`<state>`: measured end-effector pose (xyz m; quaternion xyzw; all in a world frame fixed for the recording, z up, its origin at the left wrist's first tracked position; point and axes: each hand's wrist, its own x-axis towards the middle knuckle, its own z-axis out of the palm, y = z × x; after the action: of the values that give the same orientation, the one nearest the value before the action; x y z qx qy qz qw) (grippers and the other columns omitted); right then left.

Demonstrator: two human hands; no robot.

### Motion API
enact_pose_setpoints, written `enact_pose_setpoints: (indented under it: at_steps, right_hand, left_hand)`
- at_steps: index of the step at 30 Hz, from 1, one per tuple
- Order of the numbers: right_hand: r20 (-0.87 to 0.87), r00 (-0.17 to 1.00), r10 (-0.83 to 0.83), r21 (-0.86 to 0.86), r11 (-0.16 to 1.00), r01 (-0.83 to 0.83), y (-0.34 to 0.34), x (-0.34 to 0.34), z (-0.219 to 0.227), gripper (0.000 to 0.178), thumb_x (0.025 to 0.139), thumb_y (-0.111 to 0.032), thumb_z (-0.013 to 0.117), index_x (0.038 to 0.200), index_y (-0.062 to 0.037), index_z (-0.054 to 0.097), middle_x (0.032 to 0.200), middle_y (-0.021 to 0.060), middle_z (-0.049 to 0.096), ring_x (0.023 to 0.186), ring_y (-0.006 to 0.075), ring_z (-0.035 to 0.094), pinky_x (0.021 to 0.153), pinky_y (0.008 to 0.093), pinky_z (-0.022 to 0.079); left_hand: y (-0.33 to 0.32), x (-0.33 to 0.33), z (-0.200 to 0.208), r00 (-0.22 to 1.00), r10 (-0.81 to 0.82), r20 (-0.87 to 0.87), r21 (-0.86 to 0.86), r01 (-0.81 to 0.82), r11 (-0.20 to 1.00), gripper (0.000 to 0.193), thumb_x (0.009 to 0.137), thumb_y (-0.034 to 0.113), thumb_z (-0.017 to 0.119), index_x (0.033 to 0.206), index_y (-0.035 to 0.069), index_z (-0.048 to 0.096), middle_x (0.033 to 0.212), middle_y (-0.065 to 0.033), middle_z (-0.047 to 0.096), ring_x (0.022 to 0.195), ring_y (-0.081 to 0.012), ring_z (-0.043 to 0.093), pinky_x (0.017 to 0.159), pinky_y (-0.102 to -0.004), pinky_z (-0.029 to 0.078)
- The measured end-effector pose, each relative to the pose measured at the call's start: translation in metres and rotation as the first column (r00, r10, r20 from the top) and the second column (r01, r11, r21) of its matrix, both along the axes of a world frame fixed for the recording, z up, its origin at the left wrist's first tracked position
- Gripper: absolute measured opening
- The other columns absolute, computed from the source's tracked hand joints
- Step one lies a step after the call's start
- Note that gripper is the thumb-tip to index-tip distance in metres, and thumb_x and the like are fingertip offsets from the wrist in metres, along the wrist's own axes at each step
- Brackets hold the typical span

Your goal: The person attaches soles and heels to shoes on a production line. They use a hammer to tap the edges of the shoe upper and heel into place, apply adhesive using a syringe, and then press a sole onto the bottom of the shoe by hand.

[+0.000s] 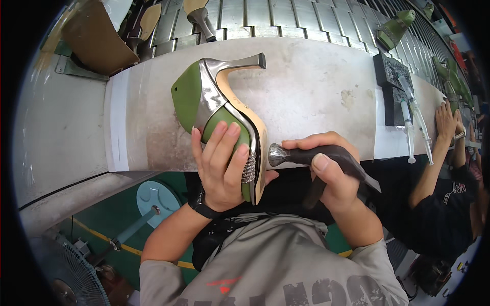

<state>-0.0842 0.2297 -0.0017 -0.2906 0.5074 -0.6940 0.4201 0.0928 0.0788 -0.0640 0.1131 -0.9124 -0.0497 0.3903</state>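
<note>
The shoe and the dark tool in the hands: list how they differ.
The shoe, on a green form, has a tan sole; the tool is mostly dark with a silvery flared end. The shoe runs up the view, heel at the top; the tool lies crosswise. The left hand holds the shoe, the right hand the tool. Both have shiny, metallic-looking parts.

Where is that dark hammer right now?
In the head view, the hammer is right of centre, gripped in the right hand, its metal head beside the sole of the shoe in the left hand.
</note>
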Motion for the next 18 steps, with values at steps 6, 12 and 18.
enact_pose_setpoints:
  at_steps: [6,12,18]
  right_hand:
    - [0.176,0.982,-0.065,-0.029,0.997,0.071,-0.002,0.015,-0.019,0.027,0.098,-0.008,0.062,0.118,0.0094,0.066,0.12,0.0267,0.076,0.11,0.0265,0.074,0.103,0.0384,0.057]
    - [0.092,0.995,0.034,-0.103,0.994,-0.025,-0.007,0.001,0.003,0.025,0.098,-0.005,0.067,0.119,0.0069,0.066,0.124,0.0268,0.074,0.11,0.0282,0.075,0.102,0.0399,0.058]
    - [-0.519,0.824,0.227,0.038,0.969,-0.243,-0.034,-0.028,0.044,0.029,0.086,-0.003,0.081,0.112,0.006,0.071,0.108,0.0229,0.078,0.098,0.0316,0.08,0.088,0.0375,0.064]
  left_hand:
    - [0.005,-0.003,-0.001,0.998,0.018,-0.052,0.1,-0.013,0.995,0.071,0.095,0.05,0.078,0.148,0.013,0.047,0.149,-0.0203,0.057,0.14,-0.0384,0.056,0.124,-0.0691,0.025]
    - [0.006,-0.005,0.003,0.998,0.02,-0.054,0.118,-0.014,0.993,0.06,0.097,0.041,0.077,0.144,0.014,0.051,0.148,-0.0174,0.059,0.138,-0.0364,0.057,0.123,-0.0702,0.026]
    - [0.005,-0.004,0.003,0.997,0.024,-0.074,0.136,-0.014,0.991,0.05,0.101,0.036,0.073,0.14,0.01,0.053,0.143,-0.0175,0.063,0.133,-0.0357,0.061,0.12,-0.0712,0.031]
